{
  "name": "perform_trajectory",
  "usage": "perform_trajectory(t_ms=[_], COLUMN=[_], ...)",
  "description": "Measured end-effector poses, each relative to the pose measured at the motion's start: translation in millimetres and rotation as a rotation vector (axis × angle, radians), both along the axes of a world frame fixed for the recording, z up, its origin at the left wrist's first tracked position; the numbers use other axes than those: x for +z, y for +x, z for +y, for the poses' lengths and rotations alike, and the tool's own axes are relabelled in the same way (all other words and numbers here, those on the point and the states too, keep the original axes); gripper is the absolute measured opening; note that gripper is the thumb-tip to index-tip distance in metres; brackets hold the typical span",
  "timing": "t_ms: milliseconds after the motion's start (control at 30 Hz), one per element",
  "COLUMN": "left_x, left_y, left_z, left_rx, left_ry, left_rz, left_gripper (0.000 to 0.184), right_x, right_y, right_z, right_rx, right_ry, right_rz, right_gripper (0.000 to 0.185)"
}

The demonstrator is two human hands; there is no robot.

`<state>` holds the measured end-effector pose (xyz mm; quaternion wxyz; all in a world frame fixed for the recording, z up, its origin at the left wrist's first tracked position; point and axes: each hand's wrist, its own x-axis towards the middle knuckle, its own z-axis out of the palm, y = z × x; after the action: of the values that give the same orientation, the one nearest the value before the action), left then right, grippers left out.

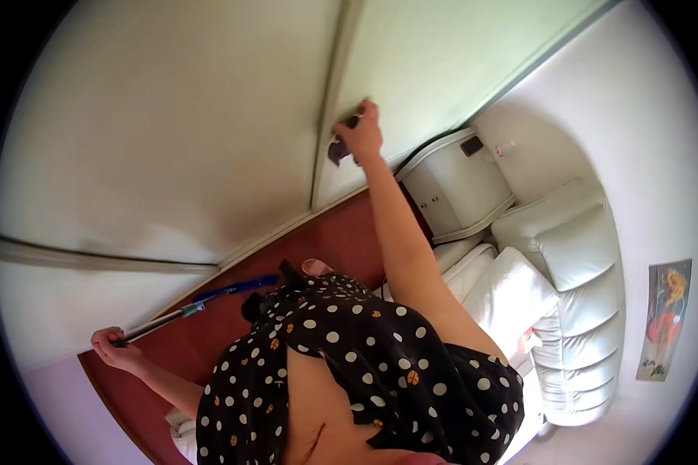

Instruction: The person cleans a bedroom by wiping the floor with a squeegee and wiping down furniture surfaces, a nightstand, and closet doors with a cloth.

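Observation:
My right hand (362, 138) reaches up to the pale sliding wardrobe door (419, 62), its fingers closed around a bunched dark cloth (338, 150) at the door's surface, close to the vertical frame strip. Low on the left, my left hand (116, 350) is wrapped around the handle of a mop (163, 319). The mop's pole slants across the reddish floor to its blue head (236, 288), which lies along the base of the wardrobe. A black polka-dot dress (411, 349) covers my body between both arms.
A bottom rail (275, 230) runs along the wardrobe over the red-brown floor (341, 232). On the right stand a pale bedside cabinet (450, 186) with a dark phone-like object (471, 146) on it, and a bed with a padded headboard (582, 310) and white pillow (512, 298).

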<state>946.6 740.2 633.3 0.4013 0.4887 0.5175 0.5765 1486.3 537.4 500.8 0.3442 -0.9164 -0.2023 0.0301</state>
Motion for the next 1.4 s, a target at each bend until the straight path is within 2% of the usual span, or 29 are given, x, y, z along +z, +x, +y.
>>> perform_trajectory(t_ms=[167,300,500,600,700,800,900,967,1167,1267,1333,1400], left_x=[12.3,28.7,46.3,43.8,27.9,17.3,22.1,43.2,173.6,208.9,193.6,133.6], left_y=[43.0,88.9,110.8,112.5,107.6,104.0,112.1,128.4,193.9,196.6,162.0,91.5], left_z=[-27.1,-62.3,-65.6,-55.5,-45.1,-38.4,-44.7,-59.0,-149.7,-184.7,-185.6,-167.1], left_rx=[-0.054,-0.058,-0.114,-0.127,-0.153,-0.19,-0.186,-0.17,-0.146,-0.131,-0.139,-0.155], left_ry=[-0.006,-0.054,-0.087,-0.108,-0.106,-0.089,-0.09,-0.098,-0.044,-0.047,-0.037,-0.021], left_rz=[0.037,0.046,0.028,0.033,0.033,0.05,0.075,0.096,0.045,0.007,-0.018,-0.05], left_gripper=[0.014,0.013,0.013,0.012,0.012,0.012,0.012,0.011,0.01,0.01,0.011,0.012], right_x=[49.5,63.9,83.7,87.1,93.3,81.8,86.0,100.9,231.7,259.4,241.9,186.0], right_y=[-31.7,-33.2,-38.3,-39.7,-33.8,-16.7,-8.4,-3.6,44.9,37.2,-3.0,-76.8], right_z=[-2.4,-6.5,11.3,24.3,27.5,35.9,41.6,36.8,-12.4,-27.4,-12.2,22.0], right_rx=[0.101,0.096,0.363,0.404,0.04,-0.04,-0.007,0.023,0.179,0.233,0.281,0.345], right_ry=[-0.047,0.066,0.075,0.18,0.285,0.315,0.242,0.258,0.302,0.364,0.408,0.43], right_rz=[0.15,0.133,0.197,0.143,0.068,0.012,0.11,0.143,0.21,0.219,0.234,0.247], right_gripper=[0.06,0.055,0.044,0.043,0.046,0.049,0.052,0.053,0.048,0.038,0.033,0.029])
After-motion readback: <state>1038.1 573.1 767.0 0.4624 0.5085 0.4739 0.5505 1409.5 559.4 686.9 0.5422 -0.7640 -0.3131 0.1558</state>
